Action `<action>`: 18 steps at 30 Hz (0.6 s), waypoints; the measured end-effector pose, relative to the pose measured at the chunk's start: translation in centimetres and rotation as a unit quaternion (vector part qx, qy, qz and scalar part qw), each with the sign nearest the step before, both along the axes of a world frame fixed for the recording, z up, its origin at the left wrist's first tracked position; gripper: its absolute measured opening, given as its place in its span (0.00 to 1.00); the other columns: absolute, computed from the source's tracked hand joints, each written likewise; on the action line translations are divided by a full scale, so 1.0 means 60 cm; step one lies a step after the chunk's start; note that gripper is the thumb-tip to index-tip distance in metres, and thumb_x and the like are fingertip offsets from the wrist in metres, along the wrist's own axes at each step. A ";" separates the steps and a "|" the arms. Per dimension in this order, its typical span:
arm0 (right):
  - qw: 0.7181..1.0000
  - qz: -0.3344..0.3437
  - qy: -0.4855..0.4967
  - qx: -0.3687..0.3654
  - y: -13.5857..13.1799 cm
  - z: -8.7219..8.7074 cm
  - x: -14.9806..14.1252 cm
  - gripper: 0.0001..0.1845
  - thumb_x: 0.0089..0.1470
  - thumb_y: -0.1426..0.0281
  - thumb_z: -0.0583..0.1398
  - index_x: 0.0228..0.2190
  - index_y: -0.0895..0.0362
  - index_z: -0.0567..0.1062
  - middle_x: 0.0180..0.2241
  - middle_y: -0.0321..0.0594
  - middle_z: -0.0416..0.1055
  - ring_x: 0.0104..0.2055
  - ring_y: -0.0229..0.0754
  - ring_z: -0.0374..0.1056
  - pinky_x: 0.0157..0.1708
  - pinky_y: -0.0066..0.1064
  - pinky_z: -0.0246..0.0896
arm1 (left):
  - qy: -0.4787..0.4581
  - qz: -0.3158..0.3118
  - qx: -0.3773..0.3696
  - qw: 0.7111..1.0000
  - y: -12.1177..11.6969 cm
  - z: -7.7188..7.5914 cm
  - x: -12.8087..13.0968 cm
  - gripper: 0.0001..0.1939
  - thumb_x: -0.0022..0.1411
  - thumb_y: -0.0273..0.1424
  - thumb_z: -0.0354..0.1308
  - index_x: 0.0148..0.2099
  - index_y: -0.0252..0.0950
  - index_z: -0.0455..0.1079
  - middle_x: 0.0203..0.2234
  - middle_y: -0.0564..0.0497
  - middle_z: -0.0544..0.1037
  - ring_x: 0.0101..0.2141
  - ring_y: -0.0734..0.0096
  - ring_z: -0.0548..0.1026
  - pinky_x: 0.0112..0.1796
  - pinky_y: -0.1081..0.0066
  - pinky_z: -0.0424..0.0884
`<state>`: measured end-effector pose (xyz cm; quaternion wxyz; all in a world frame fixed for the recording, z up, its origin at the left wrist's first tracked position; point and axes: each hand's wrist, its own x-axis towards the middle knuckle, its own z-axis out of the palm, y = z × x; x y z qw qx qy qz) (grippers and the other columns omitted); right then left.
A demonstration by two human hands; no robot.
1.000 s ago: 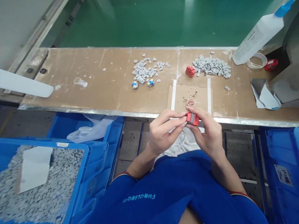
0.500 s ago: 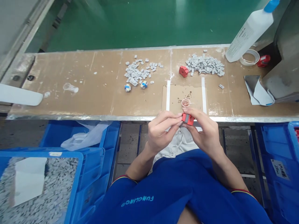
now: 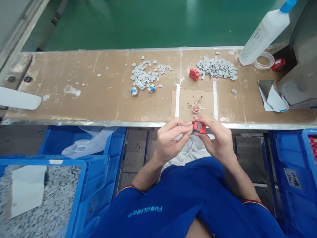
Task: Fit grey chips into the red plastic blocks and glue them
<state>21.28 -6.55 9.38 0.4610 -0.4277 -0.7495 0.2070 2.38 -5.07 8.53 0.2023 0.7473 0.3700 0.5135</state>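
**Item held:** a red block (image 3: 199,127) with a grey band across its top, pinched between both hands at the near edge of the desk (image 3: 104,69), in front of the person's chest.

**Hands:** the left hand (image 3: 170,140) is curled, its fingertips against the block's left end. The right hand (image 3: 216,142) is curled over the block from the other side, its fingers (image 3: 204,120) resting on the top and far corner. Both hands grip the block, with only a narrow strip of it showing between them.

**Nearby:** a small glass dish (image 3: 196,108) on a cardboard sheet (image 3: 193,100), just beyond the block, with white tape strips along the sheet's sides.

**On the desk:** two heaps of small grey tiles (image 3: 216,67); a second red block (image 3: 194,74) beside the right heap; two small blue-and-yellow cubes (image 3: 152,88); a clear plastic cup (image 3: 71,90) on its side; a white bottle (image 3: 264,36) with a blue cap; a roll of tape (image 3: 264,61).

**Below the desk:** blue crates, the left one (image 3: 81,185) filled with grey tiles; a white cloth (image 3: 184,153) across the lap.
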 end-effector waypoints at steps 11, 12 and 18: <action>0.909 0.049 0.360 -0.205 0.001 -0.037 -0.022 0.15 0.63 0.63 0.68 0.49 0.49 0.72 0.52 0.43 0.75 0.53 0.43 0.78 0.51 0.38 0.79 | -0.065 -0.066 -0.110 0.990 0.007 -0.010 0.006 0.27 0.66 0.32 0.70 0.65 0.41 0.73 0.59 0.40 0.80 0.58 0.59 0.80 0.55 0.62 0.79; 0.894 0.054 0.383 -0.227 -0.001 -0.038 -0.027 0.16 0.63 0.60 0.68 0.48 0.49 0.71 0.49 0.41 0.77 0.49 0.43 0.79 0.49 0.37 0.79 | -0.081 -0.085 -0.134 0.984 0.004 -0.012 0.010 0.29 0.67 0.33 0.69 0.68 0.41 0.70 0.61 0.39 0.78 0.60 0.58 0.79 0.58 0.61 0.77; 0.874 0.016 0.367 -0.319 -0.012 -0.040 -0.045 0.22 0.60 0.50 0.68 0.46 0.52 0.76 0.42 0.42 0.80 0.46 0.45 0.78 0.49 0.38 0.77 | -0.121 -0.130 -0.198 0.964 -0.013 -0.022 0.018 0.29 0.72 0.35 0.63 0.71 0.40 0.65 0.67 0.38 0.74 0.66 0.54 0.74 0.66 0.58 0.70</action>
